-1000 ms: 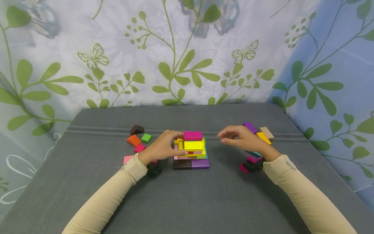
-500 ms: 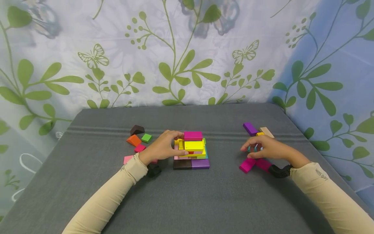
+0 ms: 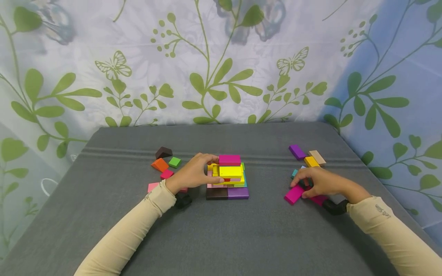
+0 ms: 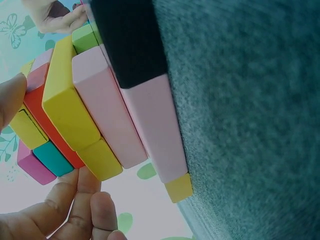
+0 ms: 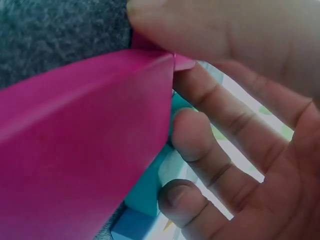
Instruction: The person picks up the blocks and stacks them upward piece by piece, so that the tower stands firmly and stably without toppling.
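Observation:
In the head view, a low stack of coloured wooden blocks (image 3: 230, 171) stands mid-table, a magenta block (image 3: 229, 160) at its top back and dark brown and purple blocks (image 3: 238, 193) at the front of its base. My left hand (image 3: 193, 172) holds the stack's upper layers from the left, thumb in front and fingers behind. The left wrist view has the thumb (image 4: 11, 97) by a yellow block, with fingertips at the red block (image 4: 52, 125). Over at the right, my right hand (image 3: 321, 180) pinches the end of a loose magenta block (image 3: 293, 194) between thumb and index finger.
Around the right hand lie purple (image 3: 297, 152), yellow (image 3: 311, 161), natural wood (image 3: 317, 157) and teal (image 3: 294, 173) blocks, plus another magenta block (image 3: 318, 199). On the left are dark brown (image 3: 163, 152), orange (image 3: 160, 165), green (image 3: 174, 162), red and pink blocks. A patterned cloth hangs behind.
My right hand has moved right, away from beside the stack, and come down onto the loose magenta block. The left hand has stayed on the stack.

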A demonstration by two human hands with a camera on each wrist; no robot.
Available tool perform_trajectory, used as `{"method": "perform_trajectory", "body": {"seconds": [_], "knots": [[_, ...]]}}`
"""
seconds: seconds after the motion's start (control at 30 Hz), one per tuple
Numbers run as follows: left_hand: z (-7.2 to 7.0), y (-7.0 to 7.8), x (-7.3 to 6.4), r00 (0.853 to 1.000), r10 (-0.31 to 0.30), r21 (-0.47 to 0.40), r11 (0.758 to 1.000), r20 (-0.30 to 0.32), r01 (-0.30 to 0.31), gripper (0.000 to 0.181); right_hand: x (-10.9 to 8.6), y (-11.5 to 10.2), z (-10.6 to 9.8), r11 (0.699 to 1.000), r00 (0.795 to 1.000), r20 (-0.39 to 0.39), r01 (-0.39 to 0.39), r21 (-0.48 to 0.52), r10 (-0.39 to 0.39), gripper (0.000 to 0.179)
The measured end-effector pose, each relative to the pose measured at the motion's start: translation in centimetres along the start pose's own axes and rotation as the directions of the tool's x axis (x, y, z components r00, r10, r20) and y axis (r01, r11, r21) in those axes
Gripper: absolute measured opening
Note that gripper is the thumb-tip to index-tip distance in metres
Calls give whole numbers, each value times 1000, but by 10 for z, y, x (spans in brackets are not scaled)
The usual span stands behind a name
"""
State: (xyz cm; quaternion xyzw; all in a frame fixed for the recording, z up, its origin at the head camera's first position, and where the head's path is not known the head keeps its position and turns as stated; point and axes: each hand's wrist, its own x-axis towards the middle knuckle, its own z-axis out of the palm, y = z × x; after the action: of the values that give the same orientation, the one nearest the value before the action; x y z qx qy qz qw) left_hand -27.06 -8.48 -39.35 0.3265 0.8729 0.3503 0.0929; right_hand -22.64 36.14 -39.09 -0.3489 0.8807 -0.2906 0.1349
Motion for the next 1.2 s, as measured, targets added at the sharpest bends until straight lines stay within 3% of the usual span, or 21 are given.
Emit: {"method": "perform_trajectory", "body": {"seconds": [0.2, 0.6, 1.0, 1.2], "knots": [[1, -1, 1, 1000, 4, 3, 1000, -5, -4, 70, 1, 0, 3, 1000, 1000, -17, 2, 3, -1, 29], [-1, -1, 1, 1000, -11, -13, 1000, 9, 12, 70, 9, -8, 7, 984, 983, -103, 158, 78, -150, 32], [-1, -1, 1, 1000, -14, -11, 1000, 3, 14, 69, 27, -26, 16, 969, 951, -220, 237, 71, -216, 40], [-1, 0, 1, 1000, -9, -7, 1000, 2, 10, 70, 40, -36, 24, 959, 915, -309, 281, 27, -260, 43]]}}
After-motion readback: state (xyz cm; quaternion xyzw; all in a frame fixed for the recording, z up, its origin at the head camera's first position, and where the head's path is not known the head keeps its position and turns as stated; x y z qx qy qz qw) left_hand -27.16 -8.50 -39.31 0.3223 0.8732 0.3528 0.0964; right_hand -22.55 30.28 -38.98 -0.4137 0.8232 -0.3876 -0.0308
